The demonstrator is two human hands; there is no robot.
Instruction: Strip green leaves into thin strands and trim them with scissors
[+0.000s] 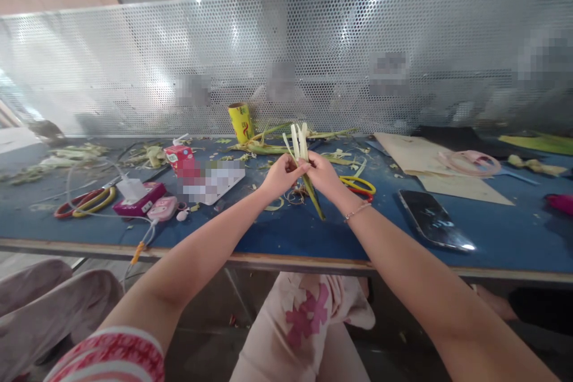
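My left hand [283, 173] and my right hand [321, 171] meet above the middle of the blue table. Between them they grip a green plant stalk [313, 196], both closed around it. Its top fans out into pale, whitish-green strips [299, 140], while the darker green end slants down toward me. The fingers hide the stalk's middle, and I cannot tell what plant it is. Just beyond my hands lie long green stalks [264, 148] and plant scraps. Yellow-and-red-handled scissors [360, 184] are partly hidden by my right hand.
A yellow can [240, 123] stands behind the stalks. To the left are a red carton [179, 158], a white power strip [221, 182], cables and other scissors [95, 200]. A phone [432, 219] and brown cardboard [412, 158] lie right. A perforated metal screen [313, 30] rises behind.
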